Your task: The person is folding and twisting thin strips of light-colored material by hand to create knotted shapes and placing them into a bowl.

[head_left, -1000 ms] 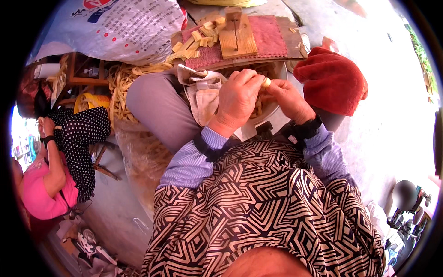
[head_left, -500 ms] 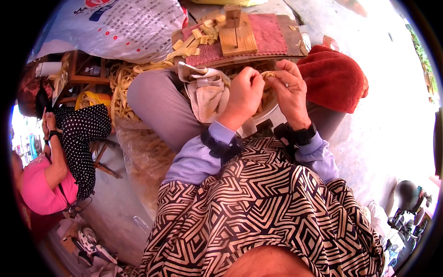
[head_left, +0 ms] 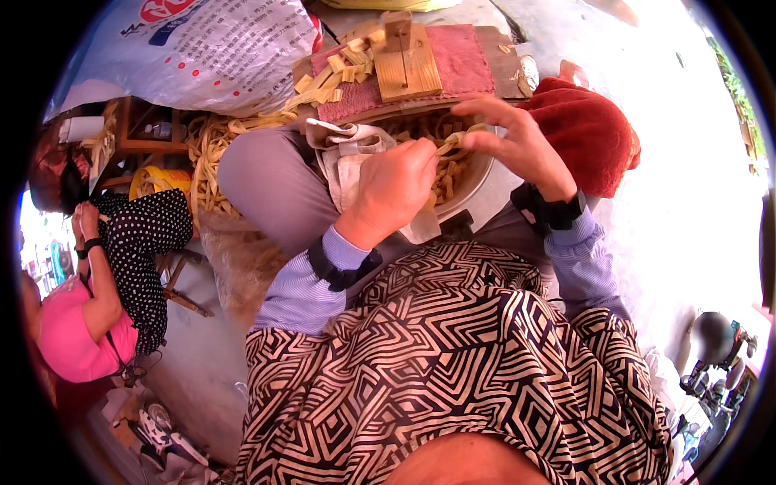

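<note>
Over the basin, my left hand (head_left: pixel 392 190) is closed, its thumb and fingertips pinching a pale yellow, twisted strip (head_left: pixel 449 145). My right hand (head_left: pixel 521 145) has its fingers apart, with the thumb beside the strip's far end; whether it touches is hard to tell. Below both hands, a round pale basin (head_left: pixel 477 190) between my knees holds many folded pieces of the same strip. A beige cloth (head_left: pixel 343 153) lies over my left thigh, close to my left hand. Beyond the basin, a wooden block (head_left: pixel 408 69) with an upright peg and thin rod stands on a board.
A pink cloth (head_left: pixel 465 61) covers the board; cut strip pieces (head_left: pixel 347 69) lie at its left. Long strips (head_left: pixel 214 162) heap beside my left knee. A printed sack (head_left: pixel 218 56) stands far left. A red towel (head_left: pixel 578 133) covers my right knee. Another person (head_left: pixel 85 323) sits at left.
My hands have moved apart, the left one left and nearer to me. My right fingers have spread from their pinch, and more of the strip shows between the hands.
</note>
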{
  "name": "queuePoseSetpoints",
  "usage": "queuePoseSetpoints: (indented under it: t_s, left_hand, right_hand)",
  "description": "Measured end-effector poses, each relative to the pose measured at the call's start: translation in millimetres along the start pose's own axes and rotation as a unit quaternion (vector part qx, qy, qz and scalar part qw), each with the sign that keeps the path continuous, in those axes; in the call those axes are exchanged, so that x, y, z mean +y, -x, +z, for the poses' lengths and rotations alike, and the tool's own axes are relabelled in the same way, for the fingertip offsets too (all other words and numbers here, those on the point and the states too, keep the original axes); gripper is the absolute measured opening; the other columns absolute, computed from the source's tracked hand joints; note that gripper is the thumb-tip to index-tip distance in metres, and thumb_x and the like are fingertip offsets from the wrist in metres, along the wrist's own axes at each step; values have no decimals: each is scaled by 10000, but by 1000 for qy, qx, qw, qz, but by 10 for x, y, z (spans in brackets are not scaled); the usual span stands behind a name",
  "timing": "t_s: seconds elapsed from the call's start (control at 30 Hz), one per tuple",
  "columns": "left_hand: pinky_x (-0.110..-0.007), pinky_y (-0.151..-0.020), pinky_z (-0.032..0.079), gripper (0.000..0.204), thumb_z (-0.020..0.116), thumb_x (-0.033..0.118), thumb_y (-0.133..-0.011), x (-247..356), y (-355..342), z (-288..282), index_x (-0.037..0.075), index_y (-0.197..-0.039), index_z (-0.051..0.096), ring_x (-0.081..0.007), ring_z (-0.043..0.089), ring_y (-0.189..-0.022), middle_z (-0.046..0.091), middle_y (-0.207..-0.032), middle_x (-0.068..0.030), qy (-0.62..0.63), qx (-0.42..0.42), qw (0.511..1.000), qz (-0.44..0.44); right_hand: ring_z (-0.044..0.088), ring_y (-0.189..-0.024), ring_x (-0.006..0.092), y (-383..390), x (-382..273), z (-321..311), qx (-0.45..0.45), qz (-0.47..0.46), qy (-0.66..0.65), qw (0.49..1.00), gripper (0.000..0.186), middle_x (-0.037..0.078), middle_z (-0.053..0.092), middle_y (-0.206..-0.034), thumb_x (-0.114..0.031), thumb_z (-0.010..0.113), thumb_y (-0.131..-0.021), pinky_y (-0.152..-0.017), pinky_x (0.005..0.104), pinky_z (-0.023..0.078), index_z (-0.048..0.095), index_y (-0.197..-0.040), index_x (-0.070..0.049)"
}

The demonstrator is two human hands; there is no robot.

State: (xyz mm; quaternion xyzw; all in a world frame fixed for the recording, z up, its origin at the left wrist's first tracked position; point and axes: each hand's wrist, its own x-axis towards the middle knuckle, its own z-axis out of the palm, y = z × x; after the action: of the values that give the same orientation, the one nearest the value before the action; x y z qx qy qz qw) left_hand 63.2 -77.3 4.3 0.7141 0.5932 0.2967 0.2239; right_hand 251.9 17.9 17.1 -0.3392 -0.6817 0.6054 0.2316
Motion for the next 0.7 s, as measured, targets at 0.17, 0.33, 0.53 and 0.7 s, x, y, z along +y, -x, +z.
queuePoseSetpoints:
  t_s: [0.17,0.33,0.53,0.7]
  left_hand:
    - [-451,-610,456,87,546,113,-856,-93,-206,-79,32,-825,534,-389,582,-752,601,-777,-182,-4,-71,997,16]
    - [-329,-590,427,188,547,179,-913,-252,-378,-309,16,-830,589,-198,547,-636,565,-666,-81,263,-210,940,-63]
    - [-227,-571,388,225,547,204,-941,-452,-616,-521,15,-851,629,-46,445,-648,517,-696,30,321,-206,921,-80]
    - [-257,-579,416,185,559,176,-921,-877,-869,-481,8,-893,634,-81,492,-632,555,-705,-1,231,-98,960,-124]
  right_hand:
    - [623,-846,201,-159,-184,-22,-102,-19,214,971,253,108,660,-933,-33,664,-782,-781,300,493,636,-1032,-1]
    - [594,-744,304,-249,-366,-141,-159,-90,296,938,124,154,610,-800,-77,638,-814,-678,339,475,624,-878,28]
    - [586,-647,85,-546,-548,-252,-168,105,167,966,172,7,614,-670,-147,586,-879,-593,239,460,646,-821,3]
    - [538,-607,52,-874,-91,-190,-49,106,68,991,128,-16,581,-673,-111,579,-904,-549,205,458,650,-926,-7]
